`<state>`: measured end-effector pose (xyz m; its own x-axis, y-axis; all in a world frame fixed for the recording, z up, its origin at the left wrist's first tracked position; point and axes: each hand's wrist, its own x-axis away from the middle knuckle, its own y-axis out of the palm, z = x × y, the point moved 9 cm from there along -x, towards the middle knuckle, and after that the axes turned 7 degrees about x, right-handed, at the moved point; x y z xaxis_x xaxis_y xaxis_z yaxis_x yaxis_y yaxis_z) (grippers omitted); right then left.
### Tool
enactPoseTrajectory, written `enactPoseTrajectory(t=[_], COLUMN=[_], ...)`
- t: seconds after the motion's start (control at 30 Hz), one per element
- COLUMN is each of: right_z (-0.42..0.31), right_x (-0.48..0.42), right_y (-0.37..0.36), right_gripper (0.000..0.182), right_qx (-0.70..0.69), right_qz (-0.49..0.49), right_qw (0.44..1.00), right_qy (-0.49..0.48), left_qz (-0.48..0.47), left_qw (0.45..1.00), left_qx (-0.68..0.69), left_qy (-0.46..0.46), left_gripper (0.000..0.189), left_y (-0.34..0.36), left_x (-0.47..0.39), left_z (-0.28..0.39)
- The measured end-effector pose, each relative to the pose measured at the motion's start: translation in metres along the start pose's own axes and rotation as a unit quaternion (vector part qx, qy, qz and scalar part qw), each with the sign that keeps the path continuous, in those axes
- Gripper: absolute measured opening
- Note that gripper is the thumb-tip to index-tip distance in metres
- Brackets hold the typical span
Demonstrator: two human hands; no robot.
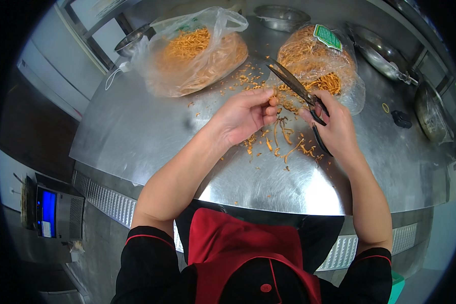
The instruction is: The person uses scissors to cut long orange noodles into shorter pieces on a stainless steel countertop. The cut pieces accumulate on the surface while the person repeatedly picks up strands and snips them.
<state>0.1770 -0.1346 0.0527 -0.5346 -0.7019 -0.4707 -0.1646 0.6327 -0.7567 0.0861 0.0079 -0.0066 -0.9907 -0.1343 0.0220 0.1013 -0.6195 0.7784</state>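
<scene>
My left hand [252, 114] pinches a small bit of orange-brown dried strands between thumb and fingertips. In my right hand [332, 123] is a pair of scissors [294, 83] with dark handles, its blades pointing up and left, just beyond my left fingertips. Loose dried strands [285, 133] and short snipped bits lie on the steel table [136, 144] beneath and between my hands. Behind my right hand rests an opened clear bag of dried strands [311, 57] with a green label. A larger translucent plastic bag [197, 57], also holding orange strands, stands at the back left.
Metal bowls stand at the back left [133, 40] and back centre [283, 19]. Metal pans [380, 53] and a plastic-covered bowl [433, 110] line the right side. A black object [401, 119] and a yellow rubber band [385, 108] lie on the right of the table.
</scene>
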Motion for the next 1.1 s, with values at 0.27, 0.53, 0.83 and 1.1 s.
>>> enactPoseTrajectory(t=[0.27,0.53,0.83,1.1], right_z=[-0.018,-0.021,-0.021,-0.022], right_x=[0.005,0.007,0.006,0.006], right_y=[0.005,0.006,0.007,0.007], right_gripper=[0.045,0.048,0.046,0.047], right_qx=[-0.047,-0.010,-0.018,0.007], right_qz=[-0.008,-0.006,-0.014,-0.023], right_qw=[0.997,0.997,0.998,0.998], right_qy=[-0.068,-0.076,-0.065,-0.060], left_qz=[-0.055,-0.099,-0.089,-0.072], left_qw=[0.995,0.988,0.990,0.993], left_qx=[0.073,0.108,0.100,0.086], left_qy=[0.040,0.039,0.032,0.034], left_gripper=[0.007,0.007,0.010,0.011], left_y=[0.011,0.016,0.018,0.019], left_x=[0.000,0.000,0.001,0.002], left_z=[0.010,0.009,0.005,0.004])
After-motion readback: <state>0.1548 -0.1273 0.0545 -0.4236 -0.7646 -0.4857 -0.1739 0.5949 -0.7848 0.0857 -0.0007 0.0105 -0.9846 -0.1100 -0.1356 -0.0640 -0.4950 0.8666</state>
